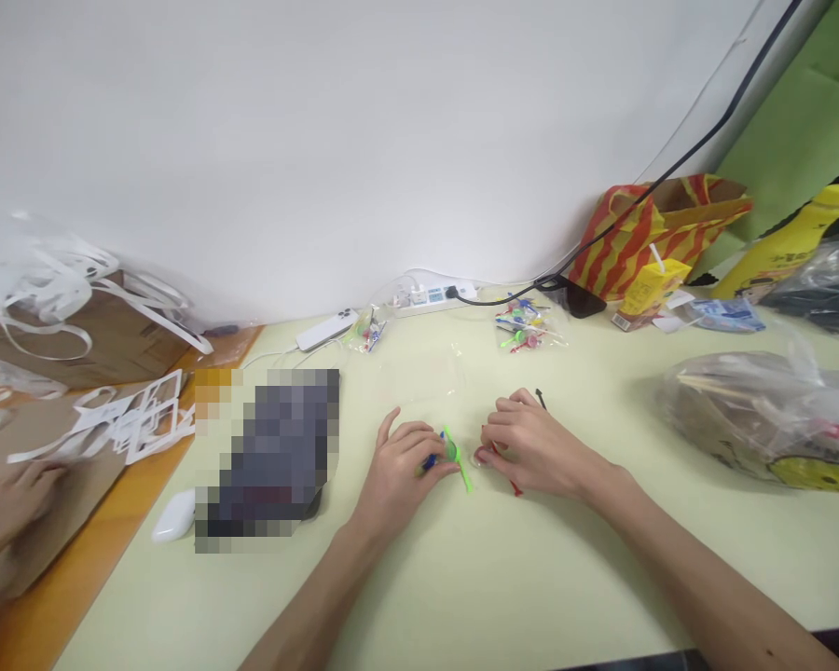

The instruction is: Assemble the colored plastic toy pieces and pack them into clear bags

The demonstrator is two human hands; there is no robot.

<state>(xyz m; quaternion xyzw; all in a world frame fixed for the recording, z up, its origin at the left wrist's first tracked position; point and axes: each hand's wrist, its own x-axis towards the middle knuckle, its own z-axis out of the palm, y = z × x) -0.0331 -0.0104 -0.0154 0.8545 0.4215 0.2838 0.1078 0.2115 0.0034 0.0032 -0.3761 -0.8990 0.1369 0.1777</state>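
My left hand (409, 458) rests low over the pale green table, its thumb and fingers closed round small coloured plastic pieces. A bright green thin piece (468, 477) and a blue piece (430, 461) stick out at its fingertips. Just to the right, my right hand (524, 443) is pinched on a thin red plastic piece (515, 487), whose middle is hidden by the fingers. Something small, round and pale shows by the right fingertips, too unclear to name. A small black arrow-shaped piece (541, 399) pokes out beyond the right knuckles.
Clear bags of coloured pieces (529, 328) (368, 328) lie near a power strip (433, 295). A blurred dark object (272, 457) and white case (173, 515) are left. Another person's hand (14, 503) touches cardboard. At right stand a juice carton (650, 291) and tied plastic bag (762, 419).
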